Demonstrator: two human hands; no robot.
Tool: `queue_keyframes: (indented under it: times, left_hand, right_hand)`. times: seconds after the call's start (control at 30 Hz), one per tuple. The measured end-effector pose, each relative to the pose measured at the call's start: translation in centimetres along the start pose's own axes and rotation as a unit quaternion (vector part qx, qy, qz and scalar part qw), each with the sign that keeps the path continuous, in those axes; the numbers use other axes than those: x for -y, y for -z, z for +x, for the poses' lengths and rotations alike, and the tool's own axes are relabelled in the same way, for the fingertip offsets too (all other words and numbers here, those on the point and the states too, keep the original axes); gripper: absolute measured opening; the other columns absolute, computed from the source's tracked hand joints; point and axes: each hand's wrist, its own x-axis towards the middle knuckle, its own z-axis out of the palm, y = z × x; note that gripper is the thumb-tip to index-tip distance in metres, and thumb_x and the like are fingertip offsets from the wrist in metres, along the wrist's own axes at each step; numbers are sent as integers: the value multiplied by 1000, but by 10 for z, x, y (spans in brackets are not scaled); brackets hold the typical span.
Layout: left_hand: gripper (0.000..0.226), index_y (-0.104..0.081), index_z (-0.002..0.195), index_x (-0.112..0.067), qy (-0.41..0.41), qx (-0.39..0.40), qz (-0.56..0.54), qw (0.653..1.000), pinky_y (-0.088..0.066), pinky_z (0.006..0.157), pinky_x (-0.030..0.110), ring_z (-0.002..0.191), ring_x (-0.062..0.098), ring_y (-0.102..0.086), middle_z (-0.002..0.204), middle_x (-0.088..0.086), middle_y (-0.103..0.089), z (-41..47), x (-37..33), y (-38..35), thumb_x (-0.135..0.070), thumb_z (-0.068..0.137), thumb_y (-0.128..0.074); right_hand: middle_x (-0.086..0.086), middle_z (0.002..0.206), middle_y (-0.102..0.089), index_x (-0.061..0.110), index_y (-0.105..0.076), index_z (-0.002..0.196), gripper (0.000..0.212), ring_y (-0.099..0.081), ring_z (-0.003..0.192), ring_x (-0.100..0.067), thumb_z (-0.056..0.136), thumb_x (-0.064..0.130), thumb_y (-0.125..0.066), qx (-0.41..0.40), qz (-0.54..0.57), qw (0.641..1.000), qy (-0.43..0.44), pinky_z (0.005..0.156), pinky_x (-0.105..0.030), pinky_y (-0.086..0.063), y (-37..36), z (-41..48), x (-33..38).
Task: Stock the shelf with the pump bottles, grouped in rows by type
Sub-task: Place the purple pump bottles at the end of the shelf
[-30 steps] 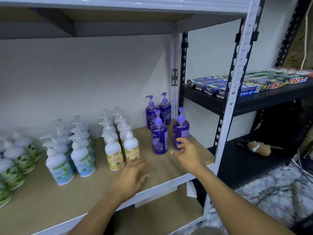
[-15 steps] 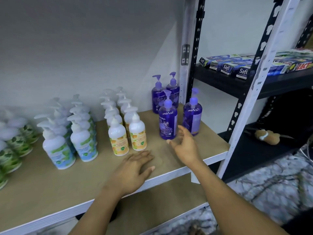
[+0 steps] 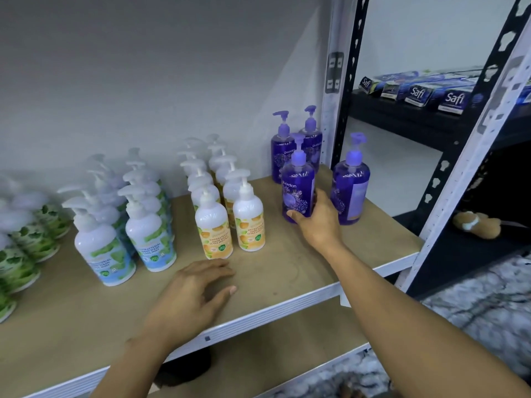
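Pump bottles stand in rows on the wooden shelf board (image 3: 287, 271). My right hand (image 3: 319, 225) grips the base of the front left purple bottle (image 3: 297, 185), thumb on its front and fingers round its right side. A second purple bottle (image 3: 352, 188) stands just to its right, and two more purple bottles (image 3: 283, 150) are behind by the wall. To the left are double rows of white bottles with orange labels (image 3: 214, 225), blue labels (image 3: 105, 251) and green labels (image 3: 23, 254). My left hand (image 3: 195, 294) rests flat on the shelf near its front edge, holding nothing.
A white metal upright (image 3: 459, 173) frames the shelf's right front corner. Beyond it a black rack holds Safi boxes (image 3: 416, 94), with a small brown plush toy (image 3: 477, 224) on the level below. A lower wooden shelf (image 3: 258, 354) lies beneath the board.
My right hand moved forward from the open board and took hold of the front left purple bottle. The view dropped and came closer. My left hand stayed resting on the shelf.
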Motion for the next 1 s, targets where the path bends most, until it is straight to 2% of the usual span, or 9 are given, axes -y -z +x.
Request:
queue_keyframes:
  times: [0.13, 0.27, 0.43, 0.63, 0.7, 1.0]
  left_hand:
    - [52, -73, 115, -36, 19, -21, -3, 1000, -34, 105, 14, 121, -7, -50, 128, -24, -61, -8, 11, 8, -70, 84, -48]
    - [53, -72, 115, -36, 40, -36, -1, 999, -32, 103, 9, 120, -7, -51, 127, -27, -57, -12, 17, 7, -71, 83, -49]
    - [56, -69, 121, -36, 54, -33, 16, 998, -39, 110, 28, 126, 1, -50, 134, -21, -56, -12, 17, 4, -71, 84, -46]
    - [61, -65, 128, -35, 77, -25, 29, 996, -36, 113, 29, 131, 3, -47, 141, -17, -54, -12, 14, 4, -72, 84, -43]
    - [62, -64, 129, -36, 81, -25, 32, 996, -34, 113, 27, 131, 3, -46, 141, -17, -53, -13, 13, 4, -72, 84, -43]
    - [71, -57, 136, -36, 83, 2, 57, 995, -28, 116, 24, 137, 2, -38, 148, -20, -46, -16, 6, 9, -79, 84, -35]
  right_hand:
    - [-4, 121, -68, 17, -53, 130, 65, -63, 110, -24, 74, 28, -86, 7, -3, 1000, 5, 93, -38, -52, -10, 15, 0]
    - [-3, 122, -67, 19, -51, 133, 62, -63, 111, -24, 79, 25, -82, 11, -13, 1000, 10, 94, -39, -53, -18, 32, -3]
    - [-4, 127, -64, 23, -47, 137, 59, -61, 114, -27, 84, 23, -73, 24, -13, 1000, -8, 96, -37, -50, -28, 50, -5]
    - [-4, 134, -55, 22, -34, 140, 95, -57, 119, -28, 65, 55, -82, 26, -11, 999, -43, 99, -46, -51, -38, 60, -2]
    - [-7, 134, -53, 21, -35, 139, 99, -56, 120, -30, 61, 58, -83, 12, -21, 998, -53, 99, -49, -51, -40, 64, -3]
    - [-3, 130, -61, 20, -42, 137, 85, -60, 116, -25, 67, 34, -88, -9, 15, 1000, -21, 96, -40, -52, -36, 60, -7]
